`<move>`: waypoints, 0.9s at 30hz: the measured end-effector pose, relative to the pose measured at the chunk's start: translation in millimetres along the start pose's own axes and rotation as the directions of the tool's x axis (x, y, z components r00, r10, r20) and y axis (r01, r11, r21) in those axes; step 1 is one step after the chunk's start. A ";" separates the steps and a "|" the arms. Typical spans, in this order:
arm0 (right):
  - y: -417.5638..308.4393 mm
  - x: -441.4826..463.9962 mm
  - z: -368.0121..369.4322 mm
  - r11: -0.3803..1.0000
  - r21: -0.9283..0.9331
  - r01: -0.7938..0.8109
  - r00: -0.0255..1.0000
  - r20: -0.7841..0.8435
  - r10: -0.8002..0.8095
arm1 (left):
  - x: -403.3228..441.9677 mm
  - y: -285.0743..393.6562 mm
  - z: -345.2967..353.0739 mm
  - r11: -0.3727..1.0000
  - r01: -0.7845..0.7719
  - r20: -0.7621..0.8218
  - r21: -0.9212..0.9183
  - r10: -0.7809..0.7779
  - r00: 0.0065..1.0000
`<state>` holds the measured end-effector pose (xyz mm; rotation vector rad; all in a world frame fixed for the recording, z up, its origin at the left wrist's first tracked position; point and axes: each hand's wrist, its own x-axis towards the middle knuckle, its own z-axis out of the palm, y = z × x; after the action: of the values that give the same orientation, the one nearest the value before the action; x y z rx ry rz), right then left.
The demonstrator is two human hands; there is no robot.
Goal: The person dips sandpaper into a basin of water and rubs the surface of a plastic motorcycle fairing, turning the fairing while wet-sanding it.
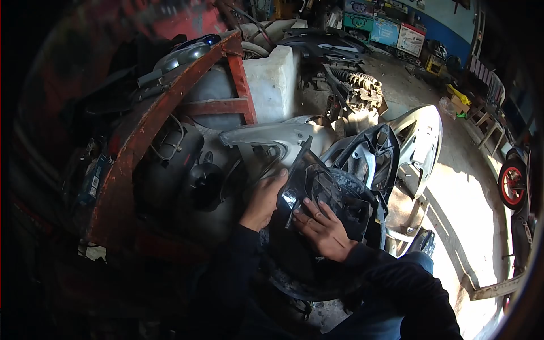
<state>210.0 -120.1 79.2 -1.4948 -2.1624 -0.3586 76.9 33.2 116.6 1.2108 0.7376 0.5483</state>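
A black plastic panel (317,181) with ribs and a pointed upper end lies across the person's lap area. My left hand (264,199) grips its left edge, thumb pointing up, the other fingers hidden behind the panel. Flat on the panel's inner face rests my right hand (324,231), its fingers spread. Behind my left hand is a grey fairing piece (272,136). Right of the black panel stand a black and silver frame-like part (368,153) and a pale plastic shell (428,141).
On the left a rusty red wooden frame (164,93) slants upward, with round metal parts on it. Beyond are a white block (272,85) and a shock absorber spring (354,77). At the right are a red-rimmed wheel (512,184) and a wooden stool (490,127).
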 end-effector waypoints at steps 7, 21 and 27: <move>14.5 7.8 -0.3 0.998 0.063 0.025 0.999 -0.049 -0.022 | -12.5 5.9 5.3 0.991 -0.128 0.055 0.033 0.126 0.991; 27.0 27.6 25.9 0.958 0.287 0.005 0.970 -0.235 0.065 | 4.9 -27.5 -4.3 0.964 -0.254 -0.062 0.085 0.259 0.964; 53.5 39.5 26.3 0.924 0.281 -0.260 0.877 -0.331 0.348 | -1.7 -25.8 -12.2 0.983 -0.117 -0.082 0.138 0.129 0.988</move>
<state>242.2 -56.4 74.6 -1.4671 -1.5785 -0.2493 66.4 32.5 90.0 1.3693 0.7896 0.6681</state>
